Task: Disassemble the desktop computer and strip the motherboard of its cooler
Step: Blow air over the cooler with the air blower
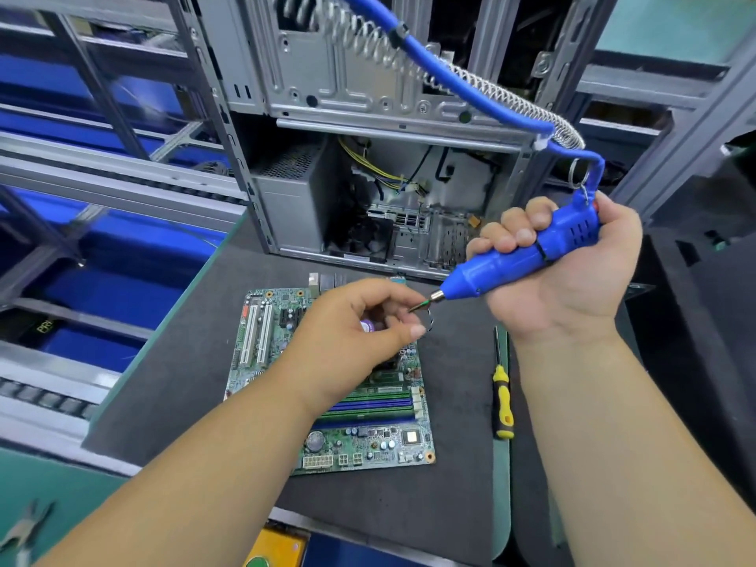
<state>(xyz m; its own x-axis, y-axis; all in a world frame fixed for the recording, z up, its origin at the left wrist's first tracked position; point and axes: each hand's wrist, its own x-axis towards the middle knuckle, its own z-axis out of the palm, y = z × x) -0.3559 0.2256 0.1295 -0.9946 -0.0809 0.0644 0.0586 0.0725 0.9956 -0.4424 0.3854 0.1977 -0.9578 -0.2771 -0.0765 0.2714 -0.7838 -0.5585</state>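
Note:
A green motherboard [360, 439] lies flat on the dark mat [196, 386] in front of the open grey computer case [368, 190]. My right hand [572, 272] grips a blue electric screwdriver [519, 255], tilted with its bit pointing down-left. My left hand [360, 325] hovers over the board's middle, and its fingertips pinch the tip of the bit [421, 305]. Whether a screw sits on that tip is too small to tell. The hand hides the cooler area of the board.
A blue cable with a coiled spring [429, 71] runs from the screwdriver up over the case. A yellow-and-black hand screwdriver [502, 399] lies on the mat right of the board. Pliers [24, 529] rest at the bottom left. Blue conveyor racks [102, 223] stand left.

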